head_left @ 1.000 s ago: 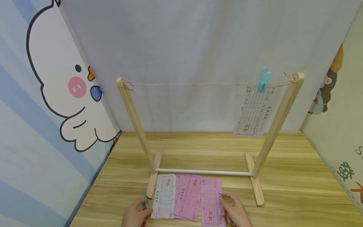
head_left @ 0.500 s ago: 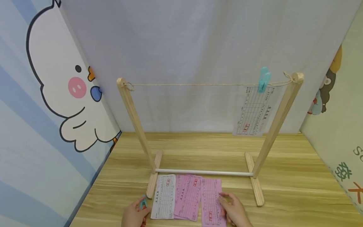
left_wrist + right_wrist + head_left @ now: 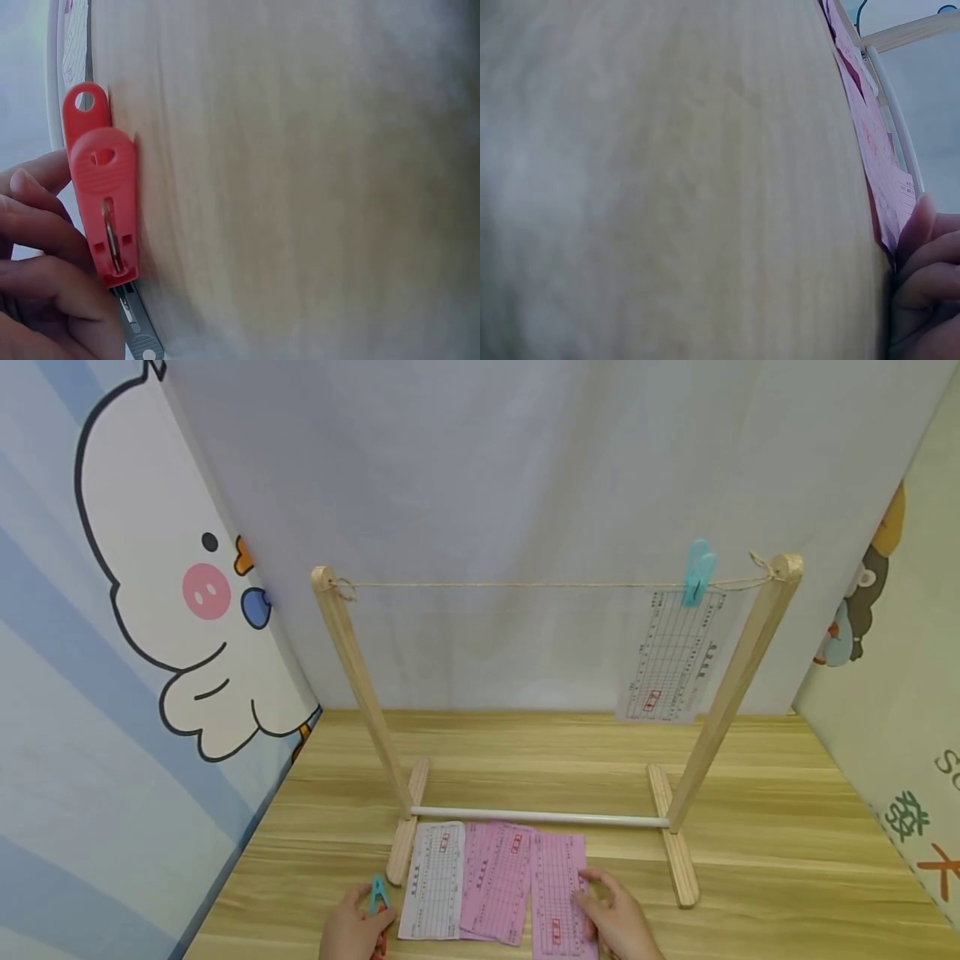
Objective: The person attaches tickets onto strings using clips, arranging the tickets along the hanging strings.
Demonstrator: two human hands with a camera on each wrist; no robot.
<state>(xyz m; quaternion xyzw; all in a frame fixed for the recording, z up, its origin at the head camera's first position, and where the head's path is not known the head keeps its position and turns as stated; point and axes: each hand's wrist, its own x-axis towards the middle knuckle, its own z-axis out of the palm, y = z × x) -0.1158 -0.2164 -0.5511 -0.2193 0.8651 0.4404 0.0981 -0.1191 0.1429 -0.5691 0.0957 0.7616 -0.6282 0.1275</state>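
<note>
My left hand [image 3: 351, 928] grips a teal clothespin [image 3: 377, 894], which stands up from its fingers at the table's front left. In the left wrist view, curled fingers [image 3: 45, 247] lie against a red clothespin [image 3: 105, 199], with a grey one [image 3: 139, 326] under it. Three paper slips lie side by side below the rack: a white slip [image 3: 435, 881], a middle pink slip [image 3: 497, 881] and a right pink slip [image 3: 553, 881]. My right hand [image 3: 611, 917] pinches the right pink slip at its right edge; its fingertips [image 3: 921, 225] touch the paper.
A wooden rack [image 3: 352, 677] stands on the wooden table [image 3: 787, 860], with a white dowel [image 3: 540, 817] at its base. Its string [image 3: 517, 583] carries a white slip [image 3: 671, 652] under a teal peg [image 3: 699, 570] near the right post. Printed walls close in on both sides.
The teal clothespin in my left hand has risen and now stands upright. My right hand has slid slightly left onto the right pink slip's edge.
</note>
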